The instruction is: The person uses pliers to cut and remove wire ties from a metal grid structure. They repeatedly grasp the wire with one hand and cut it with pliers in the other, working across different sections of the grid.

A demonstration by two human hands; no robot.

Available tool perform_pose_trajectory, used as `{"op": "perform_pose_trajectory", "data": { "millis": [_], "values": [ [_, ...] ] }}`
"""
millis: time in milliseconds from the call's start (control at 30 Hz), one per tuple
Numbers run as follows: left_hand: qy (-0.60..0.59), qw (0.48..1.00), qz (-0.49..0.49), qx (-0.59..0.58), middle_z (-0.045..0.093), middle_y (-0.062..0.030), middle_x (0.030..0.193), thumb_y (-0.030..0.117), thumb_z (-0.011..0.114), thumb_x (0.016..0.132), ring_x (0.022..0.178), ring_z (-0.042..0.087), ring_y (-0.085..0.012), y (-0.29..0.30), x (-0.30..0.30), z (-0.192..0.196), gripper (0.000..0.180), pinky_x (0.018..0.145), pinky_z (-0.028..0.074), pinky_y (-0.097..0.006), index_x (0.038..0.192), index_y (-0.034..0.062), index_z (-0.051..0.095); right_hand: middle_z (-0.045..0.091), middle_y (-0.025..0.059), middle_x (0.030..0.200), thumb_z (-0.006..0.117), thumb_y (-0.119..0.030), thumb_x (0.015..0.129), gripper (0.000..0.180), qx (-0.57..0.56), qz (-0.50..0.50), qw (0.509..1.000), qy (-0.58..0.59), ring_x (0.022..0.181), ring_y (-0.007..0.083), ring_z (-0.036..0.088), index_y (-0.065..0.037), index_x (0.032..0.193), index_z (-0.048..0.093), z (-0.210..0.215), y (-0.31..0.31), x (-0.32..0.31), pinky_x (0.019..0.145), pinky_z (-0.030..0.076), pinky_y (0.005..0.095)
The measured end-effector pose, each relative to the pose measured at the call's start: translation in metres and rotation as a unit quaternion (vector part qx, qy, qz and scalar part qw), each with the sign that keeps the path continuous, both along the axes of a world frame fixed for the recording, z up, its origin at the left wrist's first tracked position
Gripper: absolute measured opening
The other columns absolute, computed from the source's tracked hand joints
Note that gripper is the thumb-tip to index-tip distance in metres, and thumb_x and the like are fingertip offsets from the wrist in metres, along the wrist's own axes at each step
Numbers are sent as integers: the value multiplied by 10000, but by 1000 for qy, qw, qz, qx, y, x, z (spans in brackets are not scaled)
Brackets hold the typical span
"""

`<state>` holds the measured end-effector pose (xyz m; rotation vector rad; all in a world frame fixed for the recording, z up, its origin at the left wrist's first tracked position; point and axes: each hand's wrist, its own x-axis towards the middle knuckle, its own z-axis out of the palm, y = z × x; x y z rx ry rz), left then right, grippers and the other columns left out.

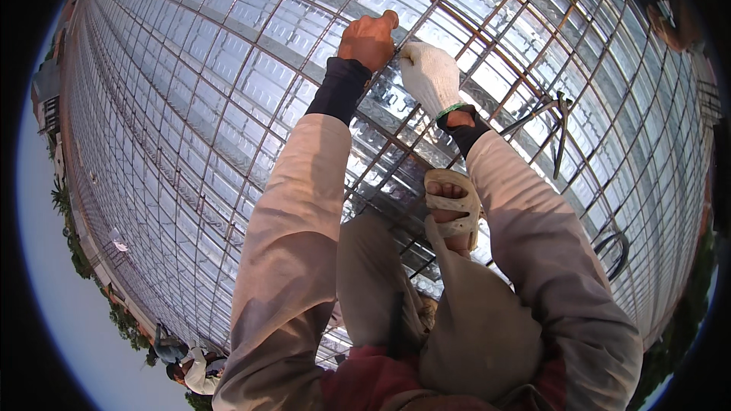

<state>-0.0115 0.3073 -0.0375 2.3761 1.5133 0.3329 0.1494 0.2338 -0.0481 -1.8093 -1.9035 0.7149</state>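
Note:
A grid of thin steel reinforcing bars [255,47] lies over shiny corrugated metal decking [434,29]. My left hand [368,41], bare with a dark cuff at the wrist, is closed at a bar near the top middle. Just to its right, my right hand [431,74] wears a white knit glove and is closed too, its fingertips at the same bar crossing. Whatever is pinched in either hand is too small or hidden to make out.
My sandalled foot [454,205] rests on the mesh below my right hand. Dark bent strips [562,125] lie on the bars to the right, and a dark loop [614,251] lies nearer. Another person [196,371] is at the lower left edge.

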Motion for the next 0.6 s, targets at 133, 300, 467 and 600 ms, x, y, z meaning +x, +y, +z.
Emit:
{"op": "perform_pose_trajectory", "data": {
  "millis": [133, 300, 467, 600],
  "values": [
    [149, 956, -248, 49, 797, -206, 961, 116, 725, 936, 953, 783, -410, 27, 38, 17, 174, 827, 633, -523, 1103, 70, 729, 772, 219, 957, 685, -218, 949, 199, -29, -149, 986, 74, 930, 428, 752, -60, 1008, 791, -10, -17, -32, 804, 594, 505],
    [189, 903, -382, 60, 785, -173, 1005, 101, 685, 953, 966, 783, -385, 35, 70, 29, 134, 814, 636, -502, 1071, 59, 735, 790, 204, 1053, 649, -210, 1015, 239, -164, -167, 943, 236, 976, 396, 751, -1, 1072, 747, 4, -29, -37, 866, 582, 456],
    [-139, 930, -209, 269, 782, -142, 1188, 125, 726, 1015, 1148, 736, -370, -15, 21, 78, 233, 1024, 591, -487, 1238, 57, 739, 808, 181, 1160, 655, -241, 1076, 394, -76, -179, 960, 203, 1048, 310, 779, 13, 1368, 728, 57, -98, 80, 921, 602, 402],
    [-164, 973, 93, 136, 789, -174, 1184, 99, 703, 1061, 1142, 731, -382, -96, -86, 58, 182, 1011, 578, -490, 1206, 12, 769, 743, 227, 1321, 673, -281, 1044, 454, 57, -338, 934, -102, 1205, 419, 737, -27, 1418, 716, 42, -158, 215, 1039, 573, 496]
  ]
}}
